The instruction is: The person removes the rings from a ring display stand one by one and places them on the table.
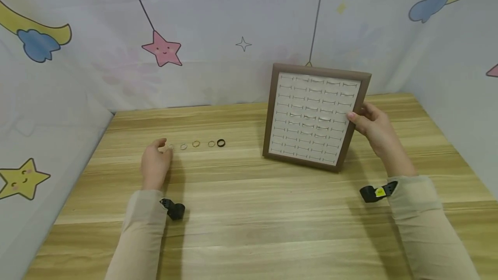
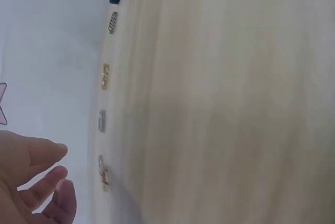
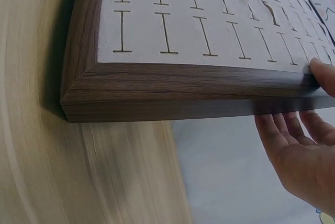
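In the head view the left hand (image 1: 154, 164) lies low on the table (image 1: 249, 211) at the left of centre, forearm in a beige sleeve running down toward the lower edge of the frame, its fingers loosely extended and gripping nothing, the fingertips right at the leftmost ring (image 1: 170, 146) of a short row; whether they actually touch it cannot be told. The left wrist view shows the same hand (image 2: 31, 182) in the lower left corner, fingers relaxed and slightly spread, just beside the nearest ring (image 2: 102, 171). The right hand (image 1: 372, 124) is raised at the right of centre, wrist bent back, its thumb on the front of the frame and its fingers behind, grasping the right edge of a ring display board (image 1: 315, 118). In the right wrist view that hand (image 3: 303, 150) sits at the lower right, thumb tip pressed on the dark wooden rim and fingers curved under the board's (image 3: 199, 35) back. The board is a brown wood-framed panel with a pale padded face cut by rows of short slots, standing tilted with its lower edge on the table, in the upper right of centre. The rings lie in a line on the table to the left of the board: pale ones at the left, a gold ring (image 1: 196, 144) midway, and a black ring (image 1: 221, 143) at the right end, well apart from the board and from the right hand.
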A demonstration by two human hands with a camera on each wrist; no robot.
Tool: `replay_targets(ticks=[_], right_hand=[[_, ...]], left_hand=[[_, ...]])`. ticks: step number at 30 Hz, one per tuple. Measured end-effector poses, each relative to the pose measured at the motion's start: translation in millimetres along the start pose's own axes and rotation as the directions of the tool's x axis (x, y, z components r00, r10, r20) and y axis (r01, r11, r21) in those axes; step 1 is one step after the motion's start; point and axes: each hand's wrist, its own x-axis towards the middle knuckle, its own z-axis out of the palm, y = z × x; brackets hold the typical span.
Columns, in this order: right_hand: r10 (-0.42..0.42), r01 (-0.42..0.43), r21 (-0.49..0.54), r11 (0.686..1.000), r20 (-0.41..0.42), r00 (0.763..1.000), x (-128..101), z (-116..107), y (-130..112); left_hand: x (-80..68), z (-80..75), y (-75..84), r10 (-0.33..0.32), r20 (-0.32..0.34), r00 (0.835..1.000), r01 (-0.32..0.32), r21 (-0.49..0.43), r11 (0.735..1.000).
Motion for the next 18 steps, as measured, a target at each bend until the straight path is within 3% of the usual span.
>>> replay_targets(ticks=[5, 10, 14, 18], right_hand=[[-0.006, 0.005, 0.065, 0.998, 0.014, 1.0, -2, 1, 1], [0.025, -0.026, 0.023, 0.999, 0.01, 1.0, -3, 1, 3], [0.024, -0.024, -0.015, 1.0, -0.002, 1.0, -4, -2, 3], [-0.073, 0.077, 0.065, 0.995, -0.065, 0.995, -7, -9, 3]], left_hand=[[-3.2, -1.3, 16.0, 0.031, -0.02, 0.999, -0.032, -0.026, 0.999], [-9.4, -0.2, 33.9, 0.086, -0.091, 0.992, -0.086, -0.001, 0.996], [-14.1, 3.3, 46.7, 0.14, -0.17, 0.975, -0.134, 0.045, 0.99], [-18.0, 6.8, 56.8, 0.221, -0.242, 0.945, -0.203, 0.099, 0.974]])
